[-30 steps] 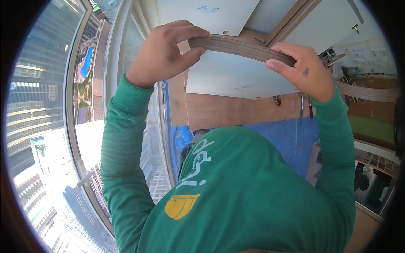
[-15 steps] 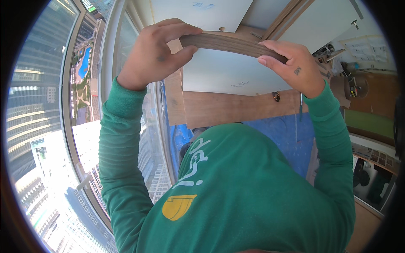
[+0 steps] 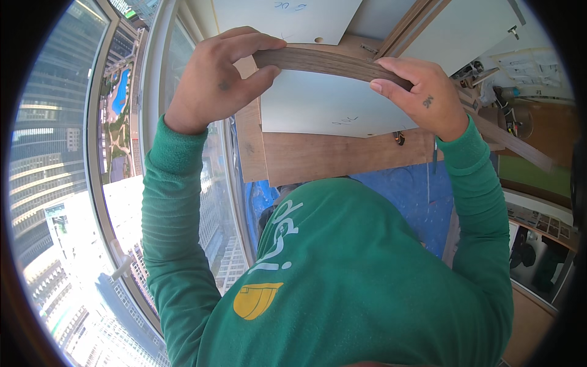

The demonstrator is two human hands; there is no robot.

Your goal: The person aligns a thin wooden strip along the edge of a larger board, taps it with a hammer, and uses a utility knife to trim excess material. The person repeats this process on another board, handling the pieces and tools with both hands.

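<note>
A brown wood-grain strip runs crosswise in front of me. My left hand pinches its left end, thumb on the near side and fingers on the far side. My right hand grips the right end likewise. Directly below the strip a white panel with handwritten marks shows; whether the two are joined I cannot tell. Under the panel's near edge lies a brown wooden board. An orange-and-black tool rests by the panel's lower right corner.
Tall windows line my left side, close to my left arm. Blue sheeting covers the floor. Another white panel stands beyond the strip. At right are a blurred long plank and an open drawer or box.
The strip and both hands have shifted slightly left in view, with little change in grip. A blurred plank now shows at the right, where it was not visible before.
</note>
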